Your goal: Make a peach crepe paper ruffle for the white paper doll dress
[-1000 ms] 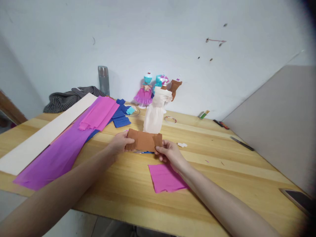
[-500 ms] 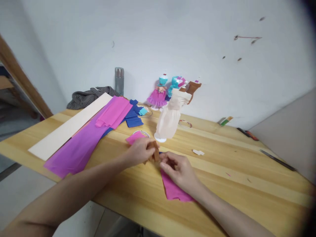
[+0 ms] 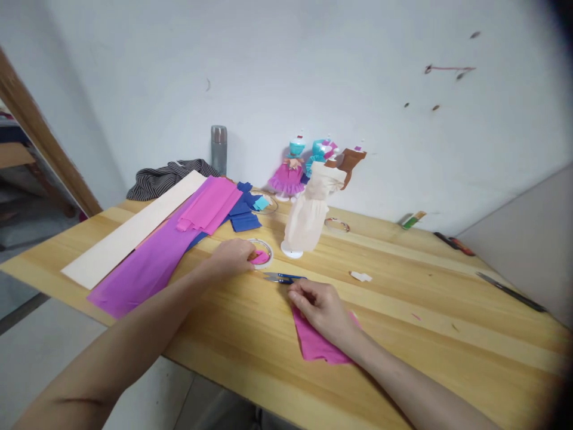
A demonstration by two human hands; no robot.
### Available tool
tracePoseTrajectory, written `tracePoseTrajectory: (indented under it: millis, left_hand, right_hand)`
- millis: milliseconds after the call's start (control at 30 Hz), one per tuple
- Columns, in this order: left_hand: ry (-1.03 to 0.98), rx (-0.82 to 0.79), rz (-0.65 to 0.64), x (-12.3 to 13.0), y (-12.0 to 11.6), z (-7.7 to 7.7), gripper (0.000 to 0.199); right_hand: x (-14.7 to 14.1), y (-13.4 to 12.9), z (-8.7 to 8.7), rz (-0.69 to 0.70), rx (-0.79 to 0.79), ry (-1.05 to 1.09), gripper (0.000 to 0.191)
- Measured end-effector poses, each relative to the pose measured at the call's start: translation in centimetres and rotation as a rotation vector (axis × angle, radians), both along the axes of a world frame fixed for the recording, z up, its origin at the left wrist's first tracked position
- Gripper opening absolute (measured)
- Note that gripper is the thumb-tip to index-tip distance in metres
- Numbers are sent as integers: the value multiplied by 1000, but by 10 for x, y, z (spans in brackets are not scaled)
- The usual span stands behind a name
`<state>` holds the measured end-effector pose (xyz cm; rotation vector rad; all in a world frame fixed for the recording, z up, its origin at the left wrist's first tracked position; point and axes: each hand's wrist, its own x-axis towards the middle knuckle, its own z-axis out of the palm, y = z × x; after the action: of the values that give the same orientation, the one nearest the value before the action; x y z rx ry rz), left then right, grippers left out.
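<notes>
The brown crepe paper (image 3: pixel 253 255), held between both hands a second ago, has left the right hand (image 3: pixel 321 303); only a bit shows at the left hand (image 3: pixel 231 257), now moved to the tape roll (image 3: pixel 270 249). Blue thread snips (image 3: pixel 285 278) are now uncovered.

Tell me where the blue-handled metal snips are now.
Just below the head view's centre, the snips lie on the wooden table, beyond the right hand.

The right hand (image 3: pixel 320 307) covers part of the pink sheet (image 3: pixel 312 349); the left hand (image 3: pixel 233 255) hides its fingertips.
</notes>
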<state>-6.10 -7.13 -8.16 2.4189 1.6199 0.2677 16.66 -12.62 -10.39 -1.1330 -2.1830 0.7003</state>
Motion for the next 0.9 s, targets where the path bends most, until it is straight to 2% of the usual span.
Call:
tracePoseTrajectory:
  millis: [200, 367, 533, 567, 667, 767, 900]
  left_hand:
    - [-77, -9, -44, -7, 4, 11, 31]
    - [-119, 151, 121, -8, 18, 13, 26]
    - [-57, 288, 275, -3, 52, 20, 21]
    - [-35, 289, 284, -3, 59, 19, 25]
    - [23, 262, 321, -4, 69, 15, 59]
    - [74, 251, 404, -18, 65, 14, 67]
    - [198, 248, 593, -55, 53, 19, 71]
  right_hand:
    - [-1, 0, -1, 22, -16, -19, 26]
    - [-2, 0, -3, 52, 1, -7, 26]
    - [-2, -1, -3, 62, 5, -3, 25]
    - [-2, -1, -3, 64, 11, -4, 25]
    - [-1, -2, -3, 77, 30, -14, 28]
    - [-1, -3, -2, 89, 35, -12, 29]
    - [-1, -3, -2, 96, -2, 7, 26]
